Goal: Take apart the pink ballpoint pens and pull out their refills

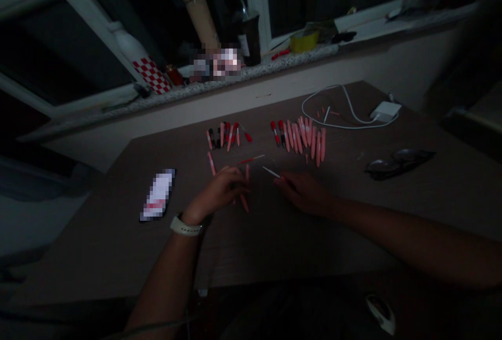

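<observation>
My right hand (298, 189) pinches a thin, pale pen refill (270, 172), its free end pointing up and left above the table. My left hand (224, 188), with a light watch on the wrist, is low over the table with its fingers curled. Pink pen parts (244, 204) lie at its fingertips, and I cannot make out what is between them. Beyond the fingers a red refill (251, 159) rests on the wood. A pink pen piece (212, 163) lies behind the left hand. Two groups sit farther back: mixed pink, red and black pens (229, 137), and mostly pink pens (300, 136).
A phone (159, 193) lies at the left of the table (117, 256). Glasses (398, 163) and a white charger (386, 111) with its looped cable are on the right. The windowsill (251, 72) holds a checkered bottle (143, 63), a dark cup (251, 39) and yellow tape (305, 41).
</observation>
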`<state>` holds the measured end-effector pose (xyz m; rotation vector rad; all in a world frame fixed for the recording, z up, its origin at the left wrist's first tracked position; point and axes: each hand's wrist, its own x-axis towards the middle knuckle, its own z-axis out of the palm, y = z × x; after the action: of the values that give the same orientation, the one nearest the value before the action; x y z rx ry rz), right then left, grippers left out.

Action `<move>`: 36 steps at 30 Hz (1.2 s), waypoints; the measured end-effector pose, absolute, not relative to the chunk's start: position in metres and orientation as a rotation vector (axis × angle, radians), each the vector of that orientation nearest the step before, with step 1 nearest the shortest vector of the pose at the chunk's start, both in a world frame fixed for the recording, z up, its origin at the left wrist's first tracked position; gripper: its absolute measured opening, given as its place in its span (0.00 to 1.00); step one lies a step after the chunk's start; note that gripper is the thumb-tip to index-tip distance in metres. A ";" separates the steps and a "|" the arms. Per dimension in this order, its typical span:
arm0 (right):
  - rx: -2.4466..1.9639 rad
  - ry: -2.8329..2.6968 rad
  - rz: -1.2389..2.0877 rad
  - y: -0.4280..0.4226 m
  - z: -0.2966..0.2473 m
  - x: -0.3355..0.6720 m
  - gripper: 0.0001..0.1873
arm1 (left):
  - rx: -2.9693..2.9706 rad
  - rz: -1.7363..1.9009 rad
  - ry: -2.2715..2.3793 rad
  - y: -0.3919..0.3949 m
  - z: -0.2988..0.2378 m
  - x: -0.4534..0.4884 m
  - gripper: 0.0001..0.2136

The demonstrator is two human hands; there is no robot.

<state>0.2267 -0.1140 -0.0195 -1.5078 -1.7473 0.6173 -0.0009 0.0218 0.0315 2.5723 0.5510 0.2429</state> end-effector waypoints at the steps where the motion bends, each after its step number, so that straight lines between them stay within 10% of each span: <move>1: -1.505 -1.748 0.619 -0.114 -0.019 0.227 0.16 | 2.565 0.217 0.543 0.021 0.032 -0.001 0.04; 36: -1.502 -1.772 0.647 -0.116 -0.018 0.227 0.17 | 2.541 0.329 0.580 0.011 0.028 0.004 0.05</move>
<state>0.2269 -0.1157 -0.0176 -1.5022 -1.7723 0.6474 0.0042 0.0106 0.0277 2.5412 0.5802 0.3287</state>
